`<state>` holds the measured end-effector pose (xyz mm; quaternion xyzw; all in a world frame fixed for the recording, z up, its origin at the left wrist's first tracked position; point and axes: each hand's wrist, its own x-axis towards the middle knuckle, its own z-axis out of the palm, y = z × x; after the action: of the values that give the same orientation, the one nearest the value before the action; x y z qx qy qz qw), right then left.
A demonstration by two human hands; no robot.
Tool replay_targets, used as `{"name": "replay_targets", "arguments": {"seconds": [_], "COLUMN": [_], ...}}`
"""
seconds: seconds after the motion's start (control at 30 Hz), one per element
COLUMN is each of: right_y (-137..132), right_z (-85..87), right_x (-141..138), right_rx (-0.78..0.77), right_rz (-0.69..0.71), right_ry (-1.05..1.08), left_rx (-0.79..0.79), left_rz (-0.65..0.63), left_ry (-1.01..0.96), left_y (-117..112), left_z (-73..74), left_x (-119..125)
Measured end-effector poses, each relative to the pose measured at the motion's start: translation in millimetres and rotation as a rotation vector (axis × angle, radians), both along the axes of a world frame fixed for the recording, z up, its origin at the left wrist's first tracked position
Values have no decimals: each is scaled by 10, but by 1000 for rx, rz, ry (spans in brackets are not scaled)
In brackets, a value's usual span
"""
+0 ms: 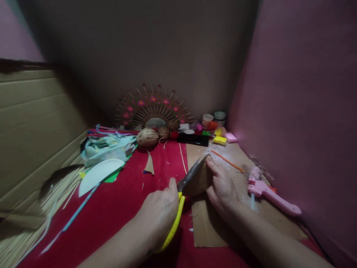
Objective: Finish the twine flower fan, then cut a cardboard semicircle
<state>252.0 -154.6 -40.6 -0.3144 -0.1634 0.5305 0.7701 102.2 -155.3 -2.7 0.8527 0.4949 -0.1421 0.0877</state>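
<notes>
My left hand [158,216] is closed round the yellow handles of a pair of scissors [184,190]; the grey blades point up and to the right. My right hand [221,188] pinches a brown cardboard piece [199,180] and holds it upright against the blades. Both hands hover over a flat cardboard sheet [209,227] that lies on the red cloth [119,208].
A pink glue gun [272,195] lies to the right, with an orange stick [227,160] beyond it. Twine balls [147,137], a fan-shaped stick ornament [153,108], clay blocks [220,140] and small pots [208,120] line the back. A paper plate [97,175], fabric [108,147] and bamboo sticks [33,227] lie left.
</notes>
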Motion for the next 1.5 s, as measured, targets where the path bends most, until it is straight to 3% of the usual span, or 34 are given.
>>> {"name": "replay_targets", "arguments": {"seconds": [0.33, 0.6, 0.73, 0.87, 1.27, 1.5], "right_y": [-5, 12, 7, 5, 3, 16], "right_z": [19, 26, 26, 17, -31, -20], "right_x": [3, 6, -3, -7, -33, -17], "right_rx": [-1, 37, 49, 32, 24, 32], "right_rz": [-11, -33, -83, -116, -77, -136], "right_ry": [-84, -103, -158, -189, -148, -188], "left_rx": [13, 9, -60, -80, 122, 86], "left_rz": [-98, 83, 72, 44, -30, 10], "left_ry": [-37, -292, -235, -159, 34, 7], "left_y": [-1, -55, -115, -71, 32, -36], "left_z": [13, 118, 205, 204, -21, 136], "left_x": [-63, -108, 20, 80, 73, 41]}}
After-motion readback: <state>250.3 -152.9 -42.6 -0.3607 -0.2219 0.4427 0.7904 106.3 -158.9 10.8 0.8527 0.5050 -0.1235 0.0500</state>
